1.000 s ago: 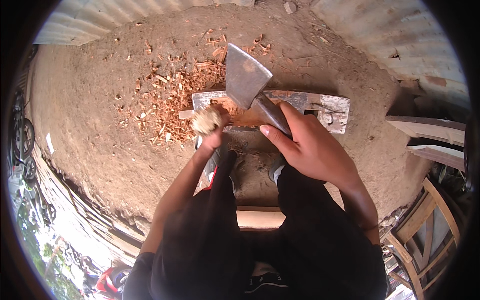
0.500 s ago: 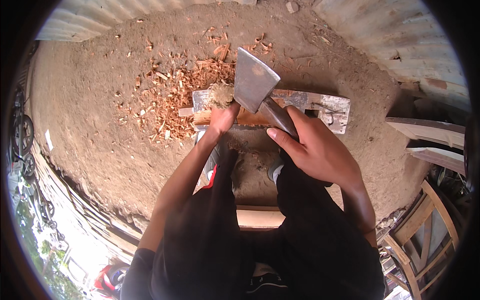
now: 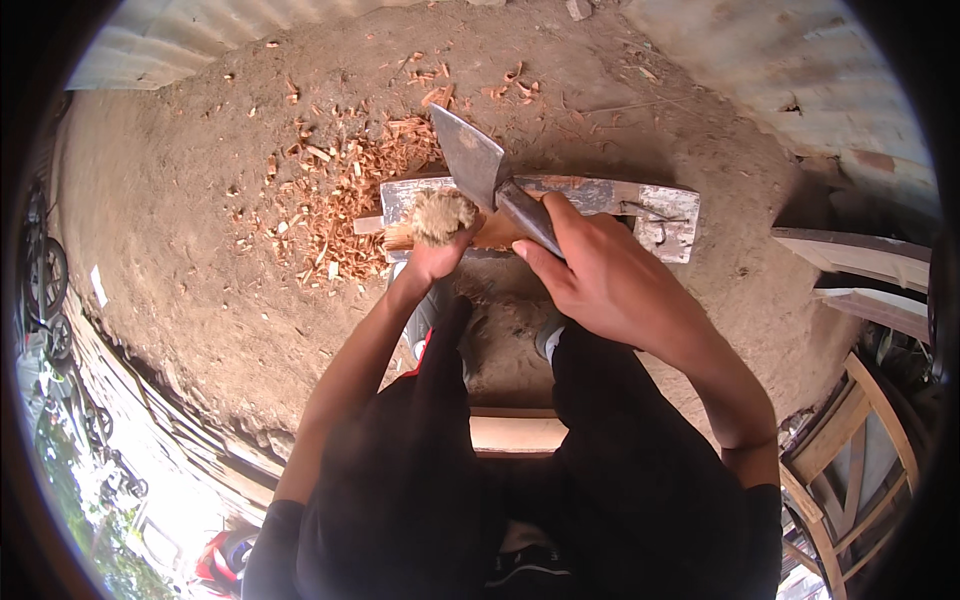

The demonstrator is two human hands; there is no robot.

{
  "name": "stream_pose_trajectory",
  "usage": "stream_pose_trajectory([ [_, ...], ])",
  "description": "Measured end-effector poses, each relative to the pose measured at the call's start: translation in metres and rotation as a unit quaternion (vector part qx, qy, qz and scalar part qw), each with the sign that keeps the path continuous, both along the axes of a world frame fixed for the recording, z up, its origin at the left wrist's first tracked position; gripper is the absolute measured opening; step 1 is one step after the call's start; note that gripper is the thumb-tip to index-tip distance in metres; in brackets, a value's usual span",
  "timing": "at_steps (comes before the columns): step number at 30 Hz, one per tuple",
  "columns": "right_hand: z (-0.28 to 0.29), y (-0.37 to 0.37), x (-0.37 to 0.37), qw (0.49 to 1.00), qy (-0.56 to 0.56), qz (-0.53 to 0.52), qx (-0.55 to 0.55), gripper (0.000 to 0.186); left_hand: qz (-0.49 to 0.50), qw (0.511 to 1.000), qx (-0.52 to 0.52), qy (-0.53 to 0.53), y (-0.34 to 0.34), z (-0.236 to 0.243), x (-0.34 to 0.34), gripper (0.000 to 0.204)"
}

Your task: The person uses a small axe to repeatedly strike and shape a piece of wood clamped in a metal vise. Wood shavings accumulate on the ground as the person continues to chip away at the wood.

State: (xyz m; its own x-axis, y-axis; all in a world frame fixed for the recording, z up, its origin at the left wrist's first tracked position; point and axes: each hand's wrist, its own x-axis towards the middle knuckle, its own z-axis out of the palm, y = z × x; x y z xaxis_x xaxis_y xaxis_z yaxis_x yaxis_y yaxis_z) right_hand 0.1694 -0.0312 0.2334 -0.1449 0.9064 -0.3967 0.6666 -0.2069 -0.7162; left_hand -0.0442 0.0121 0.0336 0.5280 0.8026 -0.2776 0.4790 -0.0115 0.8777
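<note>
My right hand (image 3: 595,275) is closed round the dark handle (image 3: 528,215) of a broad steel axe (image 3: 465,150), whose blade is tilted above a worn plank bench (image 3: 660,220). My left hand (image 3: 445,255) is closed on a pale piece of wood (image 3: 437,212) with a rough, frayed top, held upright just below the blade. The piece's lower part is hidden by my hand. Behind it a reddish-brown worked area (image 3: 495,236) shows on the bench.
Wood shavings (image 3: 340,190) lie heaped on the dirt ground left of the bench. Corrugated sheets (image 3: 780,70) edge the far side. Curved boards (image 3: 850,255) and wooden chair frames (image 3: 850,440) stand at the right, parked motorbikes (image 3: 50,280) at the far left. My legs flank the lower middle.
My left hand has risen toward the bench, then dropped slightly with the wood piece. The axe moved rightward, then back left and tilted, its blade now more edge-on over the piece.
</note>
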Motion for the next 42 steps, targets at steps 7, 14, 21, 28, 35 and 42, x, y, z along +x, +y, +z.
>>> stream_pose_trajectory([
  [7,0.017,-0.008,0.008,0.995,0.044,-0.077,-0.045,0.032,-0.123,0.965,0.149,-0.175,-0.039,0.0,-0.008,0.027],
  [14,0.017,-0.019,0.011,0.991,0.053,-0.095,-0.076,0.033,0.045,0.99,0.099,-0.089,-0.008,-0.015,-0.026,0.01],
  [21,0.005,-0.024,0.011,0.993,0.062,-0.086,-0.042,0.035,0.116,0.991,-0.05,-0.038,-0.003,-0.022,-0.028,0.026],
  [28,0.036,-0.008,0.005,0.994,0.055,-0.085,-0.03,0.036,0.0,0.996,0.079,0.052,0.0,-0.013,-0.016,0.028],
  [35,0.001,-0.008,-0.024,0.989,0.088,-0.067,0.094,0.039,-0.047,0.992,0.111,0.037,-0.002,-0.021,-0.015,0.027],
  [42,-0.002,-0.005,-0.015,0.998,0.061,0.006,-0.001,0.039,-0.041,0.992,0.115,-0.04,-0.021,-0.032,-0.034,0.021],
])
